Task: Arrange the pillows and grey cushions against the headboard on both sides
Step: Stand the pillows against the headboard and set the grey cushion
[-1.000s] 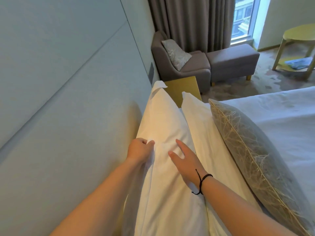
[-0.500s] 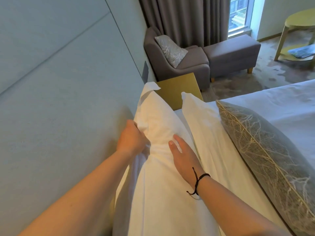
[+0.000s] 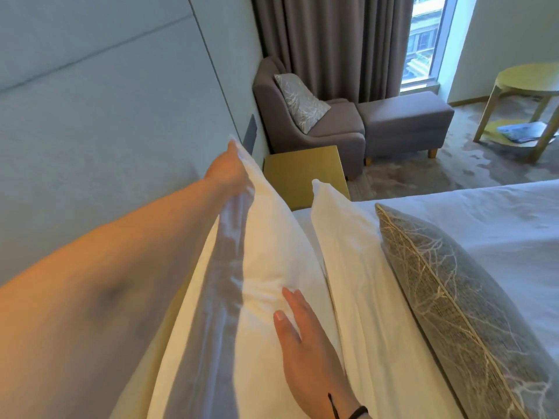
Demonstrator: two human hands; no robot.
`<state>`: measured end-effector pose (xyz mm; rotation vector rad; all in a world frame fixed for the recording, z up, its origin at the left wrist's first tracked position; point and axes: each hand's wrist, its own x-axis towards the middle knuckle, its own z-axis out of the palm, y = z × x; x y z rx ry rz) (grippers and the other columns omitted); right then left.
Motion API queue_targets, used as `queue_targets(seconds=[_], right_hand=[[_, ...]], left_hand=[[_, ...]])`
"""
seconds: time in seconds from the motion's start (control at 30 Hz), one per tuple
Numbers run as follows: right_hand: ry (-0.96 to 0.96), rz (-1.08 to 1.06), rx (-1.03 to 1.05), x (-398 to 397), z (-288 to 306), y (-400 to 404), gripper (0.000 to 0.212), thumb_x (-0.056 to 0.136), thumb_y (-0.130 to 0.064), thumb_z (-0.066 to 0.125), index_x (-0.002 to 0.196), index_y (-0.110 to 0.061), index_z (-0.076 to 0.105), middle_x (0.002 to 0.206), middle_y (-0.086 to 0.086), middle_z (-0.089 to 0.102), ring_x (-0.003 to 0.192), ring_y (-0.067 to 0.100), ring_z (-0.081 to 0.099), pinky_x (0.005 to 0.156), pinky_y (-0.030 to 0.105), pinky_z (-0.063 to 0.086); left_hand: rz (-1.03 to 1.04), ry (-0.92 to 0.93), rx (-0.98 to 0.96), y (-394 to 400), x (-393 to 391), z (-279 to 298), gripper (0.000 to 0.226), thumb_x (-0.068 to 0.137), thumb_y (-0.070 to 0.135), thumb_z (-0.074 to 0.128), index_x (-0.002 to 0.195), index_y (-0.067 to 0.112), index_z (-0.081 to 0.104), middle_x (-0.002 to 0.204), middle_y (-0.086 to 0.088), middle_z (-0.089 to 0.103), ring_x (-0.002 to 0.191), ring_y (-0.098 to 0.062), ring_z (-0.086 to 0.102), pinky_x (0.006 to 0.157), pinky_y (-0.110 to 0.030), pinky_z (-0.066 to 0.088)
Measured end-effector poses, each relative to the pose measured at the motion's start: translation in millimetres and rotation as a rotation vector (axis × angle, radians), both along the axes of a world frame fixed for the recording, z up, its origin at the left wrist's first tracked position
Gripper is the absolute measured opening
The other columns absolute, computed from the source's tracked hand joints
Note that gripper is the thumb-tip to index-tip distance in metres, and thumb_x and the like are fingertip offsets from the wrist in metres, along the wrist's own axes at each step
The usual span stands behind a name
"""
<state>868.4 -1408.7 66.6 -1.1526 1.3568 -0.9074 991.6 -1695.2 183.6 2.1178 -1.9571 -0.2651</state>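
Two white pillows stand on edge along the pale padded headboard (image 3: 106, 122). The back pillow (image 3: 266, 237) leans on the headboard. My left hand (image 3: 227, 173) reaches along its top edge and grips the far upper corner. My right hand (image 3: 305, 343) lies flat and open on the pillow's front face, a black cord around the wrist. The second white pillow (image 3: 354, 267) stands just in front of it. A grey cushion (image 3: 453, 297) with a pale branch pattern leans against that pillow, on the white duvet (image 3: 499, 225).
A yellow bedside table (image 3: 305, 170) stands past the pillows. Beyond it are a grey armchair (image 3: 317, 128) holding another patterned cushion (image 3: 299, 101), a grey footstool (image 3: 405, 122), curtains, a window, and a round yellow table (image 3: 532, 86) at far right.
My left hand has slid from the middle of the back pillow's top edge out to its far corner. My right hand stays flat on the pillow's face. The view has tilted up.
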Motion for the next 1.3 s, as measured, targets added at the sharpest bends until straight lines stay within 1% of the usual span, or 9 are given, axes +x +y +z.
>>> queue_targets(seconds=[0.07, 0.13, 0.2, 0.3, 0.47, 0.73, 0.93, 1.07, 1.3], right_hand=[[0.02, 0.026, -0.001, -4, -3, 3, 0.046, 0.096, -0.058, 0.034, 0.141, -0.057, 0.025, 0.145, -0.042, 0.011, 0.138, -0.012, 0.01, 0.117, 0.025, 0.013], [0.011, 0.033, 0.003, -7, -6, 3, 0.048, 0.096, -0.058, 0.035, 0.142, -0.056, 0.025, 0.144, -0.043, 0.011, 0.138, -0.012, 0.012, 0.117, 0.025, 0.015], [0.026, 0.036, -0.014, -7, -7, 3, 0.049, 0.096, -0.057, 0.037, 0.143, -0.054, 0.024, 0.144, -0.042, 0.011, 0.138, -0.012, 0.01, 0.118, 0.027, 0.015], [0.063, 0.05, -0.029, -3, -7, 4, 0.05, 0.097, -0.055, 0.037, 0.145, -0.053, 0.022, 0.146, -0.041, 0.008, 0.139, -0.013, 0.004, 0.12, 0.031, 0.011], [0.111, 0.038, -0.043, -4, -7, 11, 0.053, 0.097, -0.055, 0.038, 0.147, -0.05, 0.021, 0.151, -0.036, 0.007, 0.141, -0.01, 0.003, 0.121, 0.036, 0.011], [0.241, 0.005, -0.032, 11, -7, 53, 0.064, 0.093, -0.064, 0.034, 0.15, -0.047, 0.01, 0.158, -0.025, -0.002, 0.143, -0.006, -0.009, 0.121, 0.036, 0.0], [0.313, 0.065, -0.041, 20, 0, 106, 0.069, 0.093, -0.065, 0.033, 0.151, -0.045, 0.002, 0.16, -0.021, -0.008, 0.143, -0.005, -0.015, 0.121, 0.036, -0.003], [0.322, 0.128, -0.058, 19, 7, 135, 0.07, 0.093, -0.064, 0.034, 0.151, -0.045, 0.0, 0.16, -0.02, -0.008, 0.143, -0.005, -0.013, 0.12, 0.033, -0.005], [0.454, 0.318, -0.031, -28, 9, 191, 0.08, 0.083, -0.071, 0.044, 0.144, -0.054, -0.005, 0.154, -0.019, 0.031, 0.141, 0.015, 0.031, 0.117, 0.044, 0.025]], left_hand=[[0.148, 0.192, -0.079, -6, 15, 10, 0.062, 0.091, 0.009, 0.059, 0.148, 0.01, 0.034, 0.143, -0.013, 0.049, 0.131, -0.03, 0.047, 0.1, -0.033, 0.041], [0.208, 0.239, -0.018, -9, 26, 8, 0.028, 0.089, 0.015, 0.064, 0.116, 0.012, 0.059, 0.122, -0.005, 0.062, 0.114, -0.024, 0.061, 0.084, -0.027, 0.047], [0.383, 0.701, -0.006, -1, 28, 12, 0.007, 0.095, 0.019, 0.057, 0.1, 0.014, 0.058, 0.097, -0.003, 0.064, 0.078, -0.021, 0.071, 0.065, -0.028, 0.055], [0.382, 0.839, 0.062, 27, 30, 0, 0.017, 0.097, 0.03, 0.054, 0.098, 0.013, 0.056, 0.092, -0.006, 0.061, 0.066, -0.025, 0.067, 0.054, -0.031, 0.054], [0.228, 0.47, -0.01, 107, 33, -33, 0.055, 0.09, 0.031, 0.06, 0.139, 0.018, 0.038, 0.111, -0.001, 0.053, 0.096, -0.022, 0.056, 0.076, -0.031, 0.043], [0.133, 0.296, 0.011, 230, 42, -50, 0.039, 0.097, 0.028, 0.048, 0.133, 0.039, 0.035, 0.09, -0.004, 0.062, 0.083, -0.03, 0.062, 0.079, -0.04, 0.049], [0.124, 0.315, 0.059, 250, 42, -30, 0.029, 0.097, 0.036, 0.051, 0.125, 0.032, 0.046, 0.096, -0.007, 0.062, 0.074, -0.02, 0.06, 0.056, -0.029, 0.042], [0.102, 0.283, 0.098, 290, 40, -41, 0.037, 0.097, 0.025, 0.048, 0.133, 0.032, 0.038, 0.102, -0.004, 0.055, 0.084, -0.026, 0.054, 0.073, -0.033, 0.04], [0.116, -0.06, 0.02, 329, 68, -37, 0.045, 0.083, 0.001, 0.048, 0.117, 0.028, 0.037, 0.092, -0.015, 0.063, 0.074, -0.034, 0.056, 0.062, -0.039, 0.045]])
